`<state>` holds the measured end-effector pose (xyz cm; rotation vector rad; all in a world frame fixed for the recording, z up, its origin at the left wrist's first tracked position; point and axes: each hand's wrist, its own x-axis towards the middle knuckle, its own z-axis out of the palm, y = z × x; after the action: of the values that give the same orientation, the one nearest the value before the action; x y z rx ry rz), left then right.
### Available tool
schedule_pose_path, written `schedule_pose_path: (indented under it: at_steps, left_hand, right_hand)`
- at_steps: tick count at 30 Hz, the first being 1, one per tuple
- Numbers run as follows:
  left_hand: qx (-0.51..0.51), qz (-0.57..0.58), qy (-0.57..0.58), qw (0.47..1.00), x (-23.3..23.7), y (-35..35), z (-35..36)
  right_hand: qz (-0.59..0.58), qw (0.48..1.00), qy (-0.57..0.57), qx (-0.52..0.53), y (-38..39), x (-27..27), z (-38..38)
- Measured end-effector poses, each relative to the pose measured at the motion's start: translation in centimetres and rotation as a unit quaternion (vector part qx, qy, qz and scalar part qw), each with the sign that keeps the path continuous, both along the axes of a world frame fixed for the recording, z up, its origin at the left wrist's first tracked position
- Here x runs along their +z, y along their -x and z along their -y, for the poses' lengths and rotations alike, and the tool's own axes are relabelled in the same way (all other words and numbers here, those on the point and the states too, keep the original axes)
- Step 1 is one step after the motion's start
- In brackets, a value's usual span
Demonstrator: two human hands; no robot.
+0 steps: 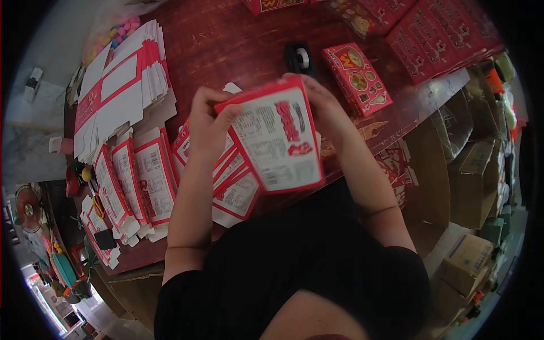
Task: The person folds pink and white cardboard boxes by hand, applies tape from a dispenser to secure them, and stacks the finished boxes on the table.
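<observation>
A red-edged box (277, 136) with a white printed panel is held up in front of my body, its panel facing me. My left hand (209, 116) grips its upper left side, with the thumb lying on the panel. Behind the upper right edge my right hand (320, 102) is closed round it, its fingertips partly hidden by the box. Below and to the left lie flattened red and white boxes (241, 195), partly covered by my left forearm. Past my right hand a finished-looking red box (358, 79) with food pictures rests on the dark red table (221, 34).
A tape roll in a black holder (299, 56) stands beyond the held box. Stacked flat cartons (122, 85) and several box blanks (153, 175) fill the left side. Red packed boxes (442, 34) sit at far right. Cardboard cartons (467, 260) stand on the floor.
</observation>
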<state>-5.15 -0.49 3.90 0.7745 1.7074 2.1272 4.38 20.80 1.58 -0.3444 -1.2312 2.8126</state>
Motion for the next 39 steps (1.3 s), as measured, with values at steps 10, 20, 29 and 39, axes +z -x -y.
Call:
schedule_pose_path:
  at_steps: [10,20,29,39]
  left_hand:
    - [0.154,0.235,-0.089,0.956,-2.7,0.8,1.9]
    - [0.194,0.271,-0.171,0.927,-4.2,0.4,2.6]
    - [0.170,0.272,-0.179,0.930,-4.0,-0.2,1.8]
    - [0.184,0.271,-0.189,0.926,-3.6,-0.6,1.3]
  right_hand:
    - [0.109,0.880,-0.427,-0.177,1.0,-6.5,-6.6]
    - [-0.013,0.846,-0.349,-0.403,0.6,-8.4,-2.7]
    - [-0.007,0.885,-0.244,-0.397,0.4,-9.2,-2.3]
    - [0.088,0.943,-0.087,-0.309,-0.8,-9.6,-1.1]
